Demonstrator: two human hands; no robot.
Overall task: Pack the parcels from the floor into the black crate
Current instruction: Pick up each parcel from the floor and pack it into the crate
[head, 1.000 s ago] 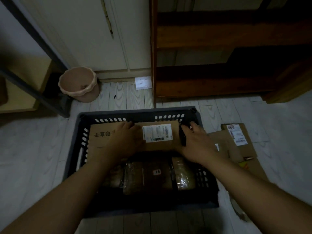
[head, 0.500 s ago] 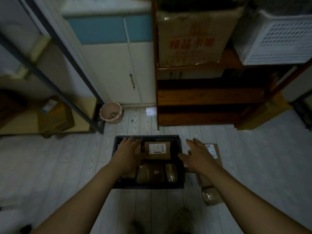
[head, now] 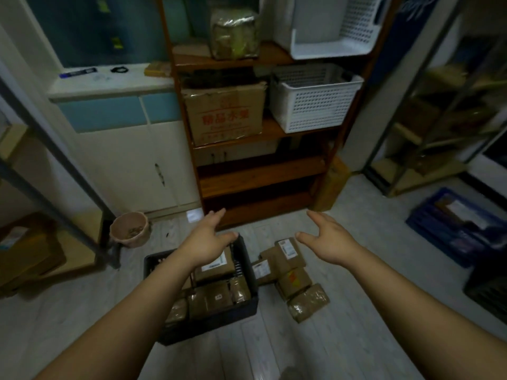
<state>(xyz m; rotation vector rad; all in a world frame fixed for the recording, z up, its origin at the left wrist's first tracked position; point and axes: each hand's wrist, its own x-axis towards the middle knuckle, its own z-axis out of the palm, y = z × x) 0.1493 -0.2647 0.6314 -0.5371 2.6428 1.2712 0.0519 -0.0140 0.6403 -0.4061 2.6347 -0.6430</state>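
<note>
Parcels (head: 216, 297) in brown wrap lie packed in the black crate (head: 253, 286), which stands on the pale plank floor (head: 315, 346) before a wooden shelf unit (head: 260, 182). A labelled cardboard box (head: 216, 266) lies at the crate's far end. The left forearm crosses the crate's left half and hides whatever lies there. Just right of the crate, a loose heap of parcels (head: 288, 270) lies on the floor, among them a film-wrapped one (head: 307, 301) nearest the camera. All the labels are too blurred to read.

Over the crate's far rim, the left hand (head: 204, 242) has its fingers (head: 218, 215) straight and spread, holding nothing. Over the heap, the right hand (head: 332, 242) has equally loose, empty fingers (head: 315, 215). Both arms run out of the bottom edge.

A pink pot (head: 129, 229) stands at left, its contents unclear, and a blue crate (head: 428, 223) blurs at right.
</note>
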